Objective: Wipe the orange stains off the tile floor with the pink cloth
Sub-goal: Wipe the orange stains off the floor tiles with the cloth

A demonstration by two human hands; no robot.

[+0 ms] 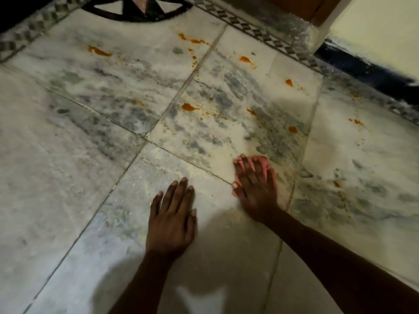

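Pink cloth (264, 165): small, soft, bunched flat on the tile floor (68, 177), lying under the right hand (254, 189) near the lower edge of the stained tile. Only its edges showed around the fingers. Right hand lay palm-down on it with fingers straight and spread, pressing rather than clutching. Left hand (173, 220) rested flat on the bare floor just beside it, fingers extended, holding nothing, apparently as a brace.

Handling, judged: light and limp; would fold or slip out from under a loose palm, so best held by downward pressure across its middle, or gathered into the fingers when lifted. Floor looked hard and smooth, likely slick where wet.

Orange stains (189, 107): several blobs and fine specks scattered ahead of the cloth, well apart from it, reaching towards the patterned border (260, 35). None yet covered by the cloth.
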